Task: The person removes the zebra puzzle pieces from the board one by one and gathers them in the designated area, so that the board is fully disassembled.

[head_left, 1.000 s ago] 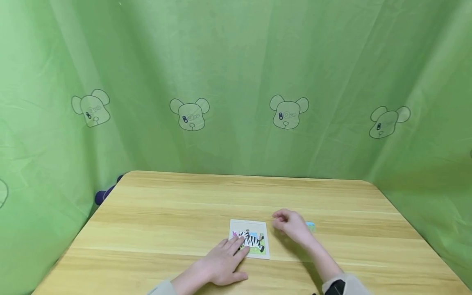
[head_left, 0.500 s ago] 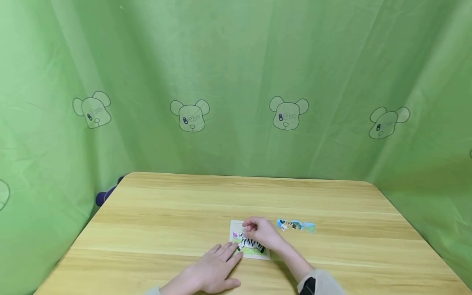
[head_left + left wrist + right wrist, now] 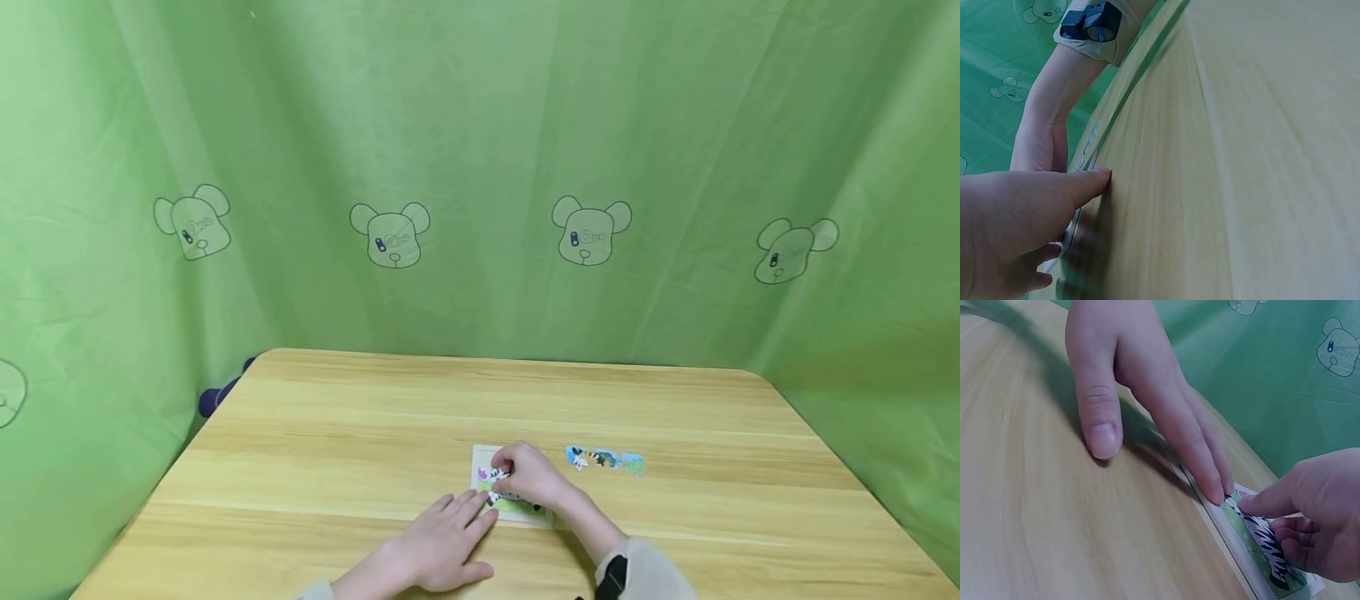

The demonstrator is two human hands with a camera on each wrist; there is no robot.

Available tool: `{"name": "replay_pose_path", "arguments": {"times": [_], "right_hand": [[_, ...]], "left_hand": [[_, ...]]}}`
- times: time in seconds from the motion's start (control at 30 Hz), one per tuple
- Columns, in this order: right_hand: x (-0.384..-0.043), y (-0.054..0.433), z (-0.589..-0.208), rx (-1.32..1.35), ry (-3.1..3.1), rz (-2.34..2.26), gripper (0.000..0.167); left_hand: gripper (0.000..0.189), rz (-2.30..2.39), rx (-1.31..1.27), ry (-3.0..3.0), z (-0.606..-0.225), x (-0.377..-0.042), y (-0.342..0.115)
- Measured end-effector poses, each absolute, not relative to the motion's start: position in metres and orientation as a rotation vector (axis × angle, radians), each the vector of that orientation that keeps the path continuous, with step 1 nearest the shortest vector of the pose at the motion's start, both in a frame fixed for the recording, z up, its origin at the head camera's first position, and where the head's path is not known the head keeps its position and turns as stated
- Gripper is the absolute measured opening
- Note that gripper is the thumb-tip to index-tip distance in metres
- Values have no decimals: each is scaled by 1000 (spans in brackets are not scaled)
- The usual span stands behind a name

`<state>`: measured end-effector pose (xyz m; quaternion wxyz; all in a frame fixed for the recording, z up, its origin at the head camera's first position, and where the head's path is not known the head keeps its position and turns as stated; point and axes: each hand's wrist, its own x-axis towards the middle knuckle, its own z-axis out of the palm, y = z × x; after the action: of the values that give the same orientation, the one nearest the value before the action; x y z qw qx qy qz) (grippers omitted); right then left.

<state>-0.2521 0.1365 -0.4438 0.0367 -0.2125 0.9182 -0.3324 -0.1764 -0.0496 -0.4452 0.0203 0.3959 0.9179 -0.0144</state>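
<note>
A small square puzzle board (image 3: 483,452) with a zebra picture lies on the wooden table. My left hand (image 3: 446,546) is spread flat, its fingertips resting on the board's near left edge and the thumb on the table. Over the board, my right hand (image 3: 534,479) has thumb and fingers curled together at the picture, pinching what seems to be a puzzle piece, mostly hidden by the fingers. The right wrist view shows the black-and-white zebra (image 3: 1263,544) under those fingers. In the left wrist view, my left hand (image 3: 1016,219) covers most of the board.
To the right of the board, puzzle pieces (image 3: 604,459) in blue, green and black-and-white lie in a row on the table (image 3: 375,400). A green curtain (image 3: 480,150) with bear-head outlines hangs behind. Something purple (image 3: 213,400) shows past the left table edge.
My right hand has moved left from beside the row of pieces to above the board, then settled slightly lower on the picture. The row is now uncovered. My left hand has shifted slightly.
</note>
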Motion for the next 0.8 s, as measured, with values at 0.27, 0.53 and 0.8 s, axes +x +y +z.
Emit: {"name": "replay_pose_path", "arguments": {"times": [0.27, 0.53, 0.8], "right_hand": [[-254, 132, -447, -619, 2821, -1071, 18], [-251, 135, -451, -588, 2745, -1287, 17], [-246, 136, -458, -544, 2823, -1334, 15]], "left_hand": [[68, -34, 1211, 2841, -445, -177, -49], [69, -44, 1205, 2841, -445, -178, -48], [71, -37, 1209, 2838, -444, -178, -48]]}}
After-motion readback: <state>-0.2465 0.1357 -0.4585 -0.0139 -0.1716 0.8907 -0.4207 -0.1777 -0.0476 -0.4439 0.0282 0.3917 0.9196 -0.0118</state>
